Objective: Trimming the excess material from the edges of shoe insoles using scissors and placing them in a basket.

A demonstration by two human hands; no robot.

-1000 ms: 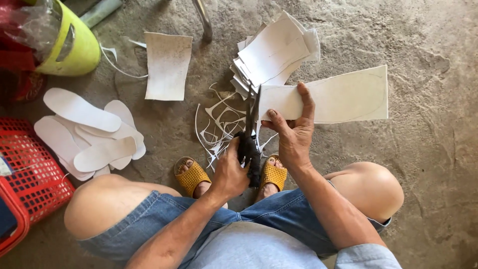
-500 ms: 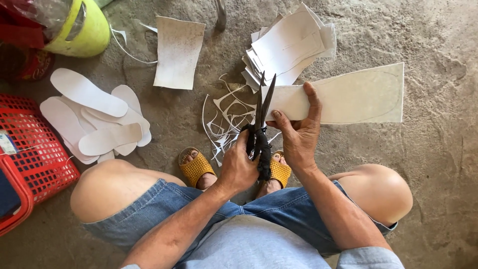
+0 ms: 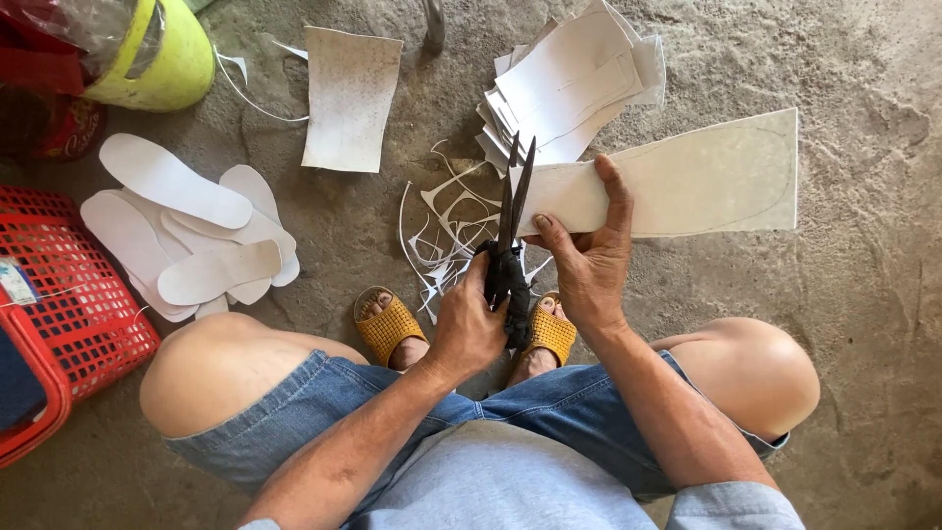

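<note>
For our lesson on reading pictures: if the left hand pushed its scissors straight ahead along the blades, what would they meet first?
Probably the white sheet held by the right hand; the left hand's scissors already stand at its edge, though depth is unclear.

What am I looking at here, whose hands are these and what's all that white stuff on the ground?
The camera sits on a person's head and looks down, so you see their own knees, sandals and arms. The left hand grips dark scissors, blades open at the edge of a white sheet that the right hand holds. A shoe-sole outline is drawn on the sheet. On the concrete floor lie cut insoles, thin scraps, a pile of sheets, one loose sheet, a red basket and a yellow tub.
</note>
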